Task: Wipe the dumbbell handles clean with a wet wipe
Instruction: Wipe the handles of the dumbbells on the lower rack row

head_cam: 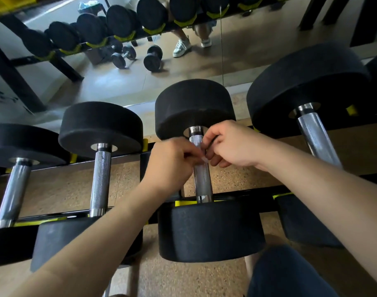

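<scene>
Hands meet over the middle dumbbell handle point(202, 179), wet wipe point(204, 160) between them
From 8 o'clock the left hand point(170, 161), from 4 o'clock the right hand point(232, 144); both pinch the small pale wipe over the handle's 12 o'clock half, probably spreading it to wrap the bar. Wipe-to-steel contact: cannot tell
</scene>
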Motion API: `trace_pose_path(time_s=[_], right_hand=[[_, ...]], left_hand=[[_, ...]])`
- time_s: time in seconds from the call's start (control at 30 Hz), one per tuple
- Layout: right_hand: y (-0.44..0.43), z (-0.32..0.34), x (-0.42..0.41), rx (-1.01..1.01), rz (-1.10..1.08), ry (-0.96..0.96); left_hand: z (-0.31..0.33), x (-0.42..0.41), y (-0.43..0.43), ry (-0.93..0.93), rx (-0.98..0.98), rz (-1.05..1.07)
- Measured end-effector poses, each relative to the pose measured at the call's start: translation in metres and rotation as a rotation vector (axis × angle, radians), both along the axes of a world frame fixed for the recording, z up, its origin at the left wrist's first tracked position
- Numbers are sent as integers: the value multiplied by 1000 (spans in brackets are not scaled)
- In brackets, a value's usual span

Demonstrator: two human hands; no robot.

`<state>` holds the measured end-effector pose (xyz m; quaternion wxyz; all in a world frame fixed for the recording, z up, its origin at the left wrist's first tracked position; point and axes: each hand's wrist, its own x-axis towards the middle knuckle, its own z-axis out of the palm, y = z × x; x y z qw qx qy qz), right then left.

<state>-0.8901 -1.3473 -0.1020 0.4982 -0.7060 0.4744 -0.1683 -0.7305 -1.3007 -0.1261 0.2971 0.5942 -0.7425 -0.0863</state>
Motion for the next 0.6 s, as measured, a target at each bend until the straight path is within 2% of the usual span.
trace_pose_path(time_s=[0.1,0.23,0.4,0.53,0.6], right_hand=[[1,1,0,-45,-73,-62],[0,-5,9,-223,-216,-42],[9,-25,26,-508,-404,-36],[3,-30,38,-570,-532,-96],[2,-31,41,-636,-519,-9]], left_hand=[[0,-6,-23,4,-175,109],[-3,-9,-17,-95,-153,-42],[1,-7,-5,142,-32,33],[-4,4,1,413,21,134],[-5,5,4,461,64,138]])
